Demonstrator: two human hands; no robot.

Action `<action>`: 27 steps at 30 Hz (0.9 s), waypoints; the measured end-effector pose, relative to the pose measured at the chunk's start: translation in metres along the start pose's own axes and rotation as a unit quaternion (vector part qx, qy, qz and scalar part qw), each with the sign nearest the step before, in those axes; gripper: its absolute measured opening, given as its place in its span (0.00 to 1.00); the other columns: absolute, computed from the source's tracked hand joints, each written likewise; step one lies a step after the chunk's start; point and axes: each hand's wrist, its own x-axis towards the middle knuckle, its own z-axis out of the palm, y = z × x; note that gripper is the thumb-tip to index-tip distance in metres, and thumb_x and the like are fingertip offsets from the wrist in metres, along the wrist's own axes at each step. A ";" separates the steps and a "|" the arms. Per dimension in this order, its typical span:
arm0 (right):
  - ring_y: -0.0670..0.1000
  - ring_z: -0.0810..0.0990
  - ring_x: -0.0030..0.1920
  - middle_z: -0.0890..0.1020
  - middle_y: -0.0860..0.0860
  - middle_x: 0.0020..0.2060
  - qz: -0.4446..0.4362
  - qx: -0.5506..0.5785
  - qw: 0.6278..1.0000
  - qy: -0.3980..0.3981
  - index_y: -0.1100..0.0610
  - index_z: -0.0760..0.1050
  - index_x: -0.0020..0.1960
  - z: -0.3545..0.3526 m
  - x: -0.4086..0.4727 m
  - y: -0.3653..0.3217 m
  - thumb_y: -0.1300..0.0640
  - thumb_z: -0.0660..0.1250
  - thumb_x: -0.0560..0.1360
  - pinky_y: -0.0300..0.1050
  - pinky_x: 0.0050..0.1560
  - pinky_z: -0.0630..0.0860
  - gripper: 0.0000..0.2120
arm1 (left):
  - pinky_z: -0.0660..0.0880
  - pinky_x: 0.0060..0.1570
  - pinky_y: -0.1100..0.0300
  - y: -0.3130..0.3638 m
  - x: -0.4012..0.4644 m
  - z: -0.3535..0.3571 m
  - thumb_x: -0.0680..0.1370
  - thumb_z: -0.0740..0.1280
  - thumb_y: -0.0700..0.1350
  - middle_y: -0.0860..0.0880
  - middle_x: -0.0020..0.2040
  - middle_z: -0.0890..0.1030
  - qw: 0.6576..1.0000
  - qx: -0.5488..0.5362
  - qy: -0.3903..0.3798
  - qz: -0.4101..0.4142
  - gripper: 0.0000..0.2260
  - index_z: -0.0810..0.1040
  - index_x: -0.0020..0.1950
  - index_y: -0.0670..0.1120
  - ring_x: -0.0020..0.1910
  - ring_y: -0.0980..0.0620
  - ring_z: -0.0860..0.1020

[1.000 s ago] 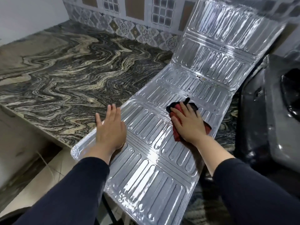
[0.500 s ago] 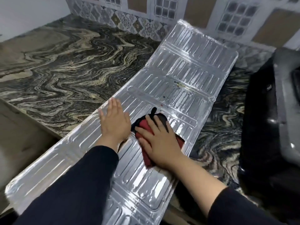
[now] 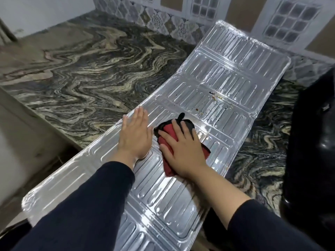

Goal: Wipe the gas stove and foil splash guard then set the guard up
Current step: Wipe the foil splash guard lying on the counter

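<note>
The foil splash guard (image 3: 226, 78) lies unfolded across the marble counter, its near end hanging over the counter's front edge. Dark and reddish specks dot its middle panel. My left hand (image 3: 135, 135) rests flat on the foil, palm down, fingers together. Just right of it, my right hand (image 3: 183, 151) presses a red and black cloth (image 3: 167, 132) onto the foil. The black gas stove (image 3: 311, 142) shows only as a dark, blurred mass at the right edge.
The swirled marble counter (image 3: 87, 73) stretches to the left and back. A patterned tile wall (image 3: 163, 20) runs along the back. The counter's front edge (image 3: 36, 113) drops off at the left, below the guard's overhang.
The far panel that leaned up against the wall now lies flat. The guard has slid toward me over the counter edge. My right hand with the cloth moved left, close to my left hand.
</note>
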 end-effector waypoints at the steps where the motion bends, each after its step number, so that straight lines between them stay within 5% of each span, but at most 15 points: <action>1: 0.55 0.48 0.77 0.50 0.49 0.78 -0.026 -0.001 1.000 -0.010 0.36 0.58 0.73 -0.005 0.001 0.012 0.38 0.45 0.78 0.57 0.74 0.43 0.24 | 0.38 0.74 0.49 -0.001 0.000 0.000 0.82 0.42 0.51 0.46 0.79 0.44 1.000 0.001 0.001 0.000 0.26 0.43 0.78 0.43 0.78 0.50 0.42; 11: 0.53 0.47 0.77 0.48 0.48 0.78 0.113 -0.043 0.993 0.004 0.37 0.52 0.74 -0.038 0.067 0.131 0.35 0.41 0.78 0.59 0.75 0.44 0.26 | 0.41 0.76 0.50 0.000 -0.002 0.000 0.81 0.39 0.53 0.47 0.78 0.41 1.000 -0.020 -0.009 0.011 0.26 0.40 0.77 0.45 0.77 0.51 0.39; 18: 0.64 0.41 0.76 0.44 0.58 0.78 0.425 0.020 0.904 0.048 0.45 0.49 0.77 -0.023 0.135 0.076 0.44 0.42 0.80 0.66 0.72 0.37 0.26 | 0.38 0.75 0.50 0.000 -0.001 0.000 0.74 0.28 0.56 0.49 0.76 0.36 0.999 -0.022 -0.016 0.020 0.32 0.38 0.77 0.44 0.76 0.51 0.36; 23: 0.61 0.42 0.77 0.44 0.55 0.78 0.180 -0.001 0.983 0.020 0.41 0.48 0.76 -0.004 0.130 0.010 0.43 0.41 0.80 0.63 0.73 0.39 0.24 | 0.39 0.76 0.49 0.000 0.001 0.002 0.74 0.29 0.55 0.49 0.77 0.38 1.000 -0.019 -0.008 0.015 0.32 0.38 0.77 0.44 0.77 0.52 0.37; 27: 0.56 0.45 0.77 0.48 0.49 0.78 -0.001 0.011 1.000 -0.014 0.35 0.53 0.74 -0.015 0.160 0.031 0.38 0.44 0.79 0.60 0.74 0.41 0.23 | 0.41 0.76 0.49 0.001 0.001 0.002 0.75 0.29 0.55 0.49 0.77 0.38 1.000 -0.019 -0.013 0.009 0.31 0.37 0.77 0.44 0.76 0.52 0.36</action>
